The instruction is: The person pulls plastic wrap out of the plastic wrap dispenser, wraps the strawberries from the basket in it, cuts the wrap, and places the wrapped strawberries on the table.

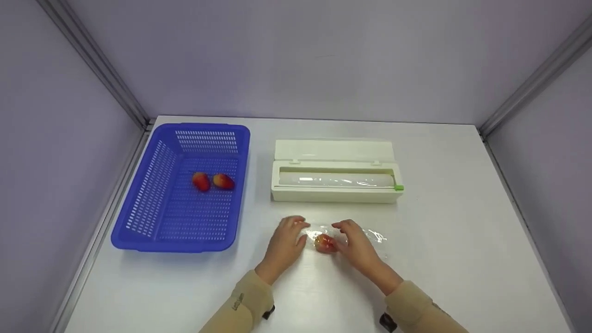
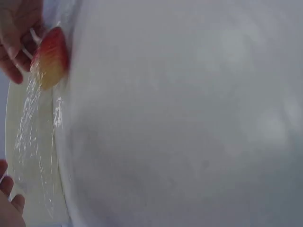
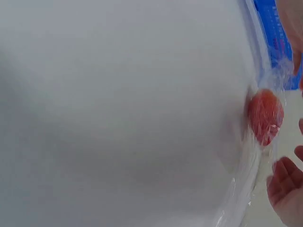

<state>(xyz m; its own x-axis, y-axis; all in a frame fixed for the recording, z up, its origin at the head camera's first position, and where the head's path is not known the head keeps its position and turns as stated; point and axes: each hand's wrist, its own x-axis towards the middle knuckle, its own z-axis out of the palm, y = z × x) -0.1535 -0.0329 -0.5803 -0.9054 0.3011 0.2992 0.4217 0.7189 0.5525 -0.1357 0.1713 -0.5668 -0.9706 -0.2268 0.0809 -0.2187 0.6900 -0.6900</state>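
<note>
A small red-and-yellow fruit [image 1: 325, 243] lies on the table with clear plastic wrap [image 1: 375, 237] around and over it. The film spreads past it to the right. My left hand [image 1: 284, 245] is at the film's left end, fingers loosely bent; whether they touch the film I cannot tell. Close against the fruit's right side is my right hand [image 1: 358, 247], thumb by the fruit and fingers relaxed over the film. The left wrist view shows the fruit [image 2: 49, 59] beside the right hand [image 2: 21, 35]. In the right wrist view, film creases cover the fruit [image 3: 265, 117].
Beyond the hands stands a white wrap dispenser [image 1: 335, 195], lid up, with a film roll [image 1: 335, 179] inside and a green slider [image 1: 398, 188] at its right end. A blue basket [image 1: 118, 236] at left holds two similar fruits [image 1: 201, 181]. Walls enclose the table's back and sides.
</note>
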